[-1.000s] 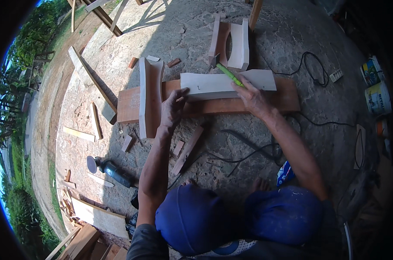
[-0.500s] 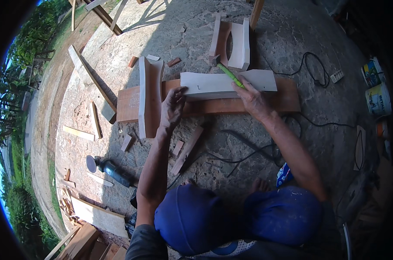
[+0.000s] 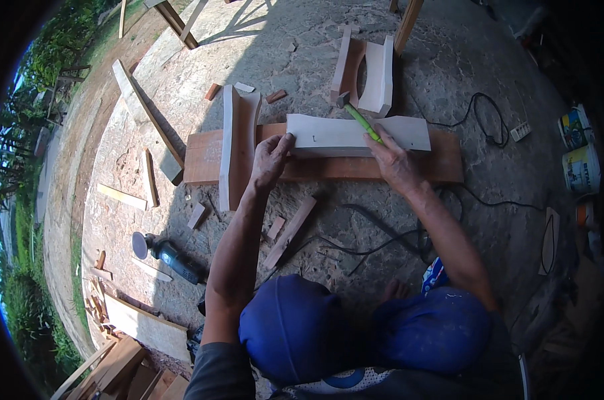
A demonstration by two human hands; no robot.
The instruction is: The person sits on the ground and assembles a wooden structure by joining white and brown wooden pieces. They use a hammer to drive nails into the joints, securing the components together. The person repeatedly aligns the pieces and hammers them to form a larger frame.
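Left hand [image 3: 270, 159] fingers press pale curved wooden piece [image 3: 355, 135] flat on reddish plank [image 3: 315, 167]; right hand [image 3: 393, 160] clenches green-handled hammer [image 3: 359, 117]. Small nail [image 3: 313, 139] stands undriven; nailing barely begun.

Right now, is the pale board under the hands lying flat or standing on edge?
Lying flat. The pale board shows its broad face up, resting across the reddish plank; the left hand presses its end.

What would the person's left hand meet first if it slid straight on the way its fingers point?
The left hand points up and slightly right, its fingers already on the near-left end of the pale wooden piece. Going on, it would probably push across that piece's top face; depth is uncertain.
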